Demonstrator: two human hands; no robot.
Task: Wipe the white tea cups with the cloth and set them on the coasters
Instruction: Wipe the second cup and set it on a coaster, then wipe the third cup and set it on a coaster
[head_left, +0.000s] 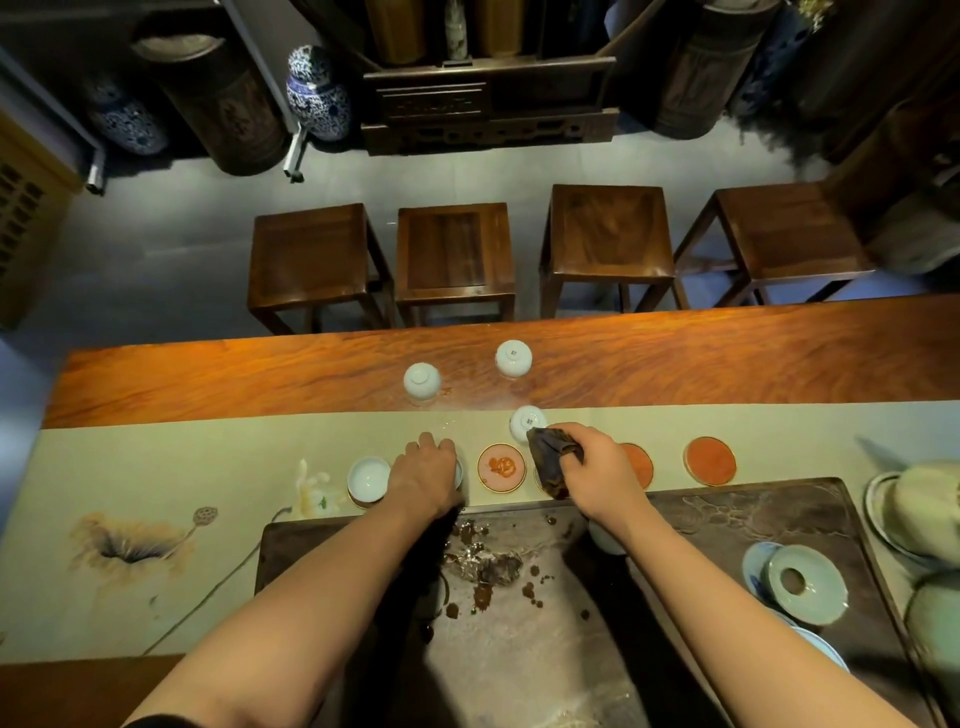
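Observation:
My left hand (426, 470) covers a white tea cup whose rim (459, 474) just shows at its right; the coaster under it is hidden. To its left an upright white cup (368, 478) stands on a coaster. My right hand (597, 467) grips a dark brown cloth (549, 460), which touches an upturned white cup (525, 422) on the runner. Two more upturned white cups (422, 380) (513, 357) stand on the bare wood beyond. An orange coaster (502, 466) lies bare between my hands; two more coasters (638, 464) (709, 460) lie to the right.
A dark carved tea tray (727, 514) with tea leaves and wet patches lies under my forearms. Celadon lids and saucers (806, 583) sit at its right, with bowls (919, 509) beyond. A painted beige runner (156, 493) covers the table's near half. Several wooden stools (454, 254) stand behind the table.

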